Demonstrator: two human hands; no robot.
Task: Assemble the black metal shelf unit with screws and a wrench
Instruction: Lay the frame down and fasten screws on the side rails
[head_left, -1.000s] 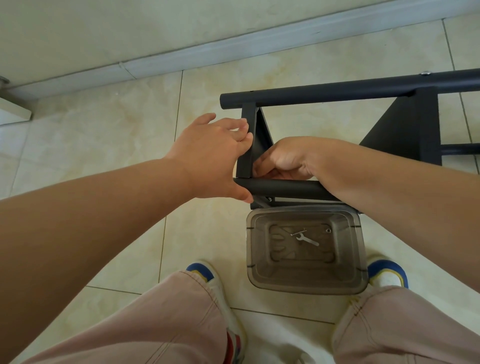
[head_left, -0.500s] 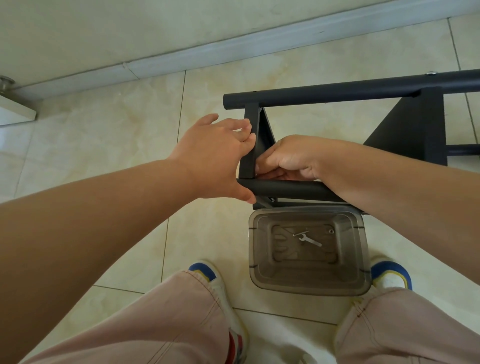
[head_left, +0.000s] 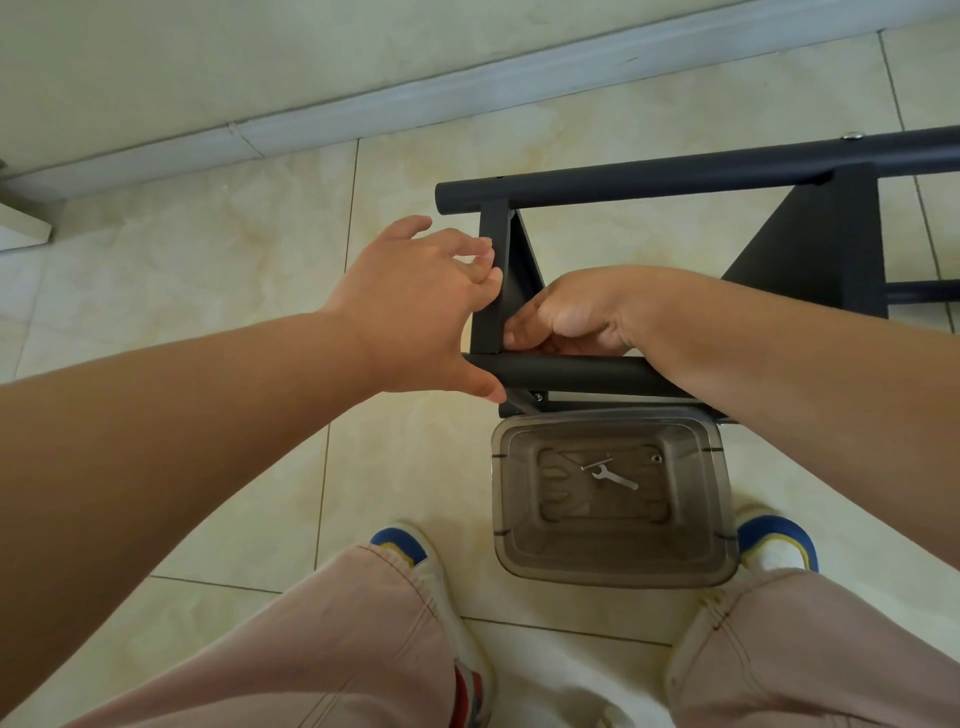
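- Head view: since the earlier frames, little has shifted; both hands stay at the same corner of the black shelf frame (head_left: 675, 179), which lies on its side on the tiled floor (head_left: 234, 260).
- Left hand (head_left: 415, 306): fingers curled round the flat upright bracket (head_left: 491, 280), thumb at the near tube (head_left: 571, 374).
- Right hand (head_left: 566, 317): fingers curled, pinching at the bracket-tube joint; what they hold is hidden.
- Wrench (head_left: 615, 476) and screw (head_left: 596, 463) lie inside the clear bin (head_left: 613, 571), just before the frame.

Shelf frame (head_left: 649, 179) black — bin (head_left: 719, 519) smoky grey — trousers (head_left: 332, 639) pink, floor tiles (head_left: 208, 249) cream marbled.
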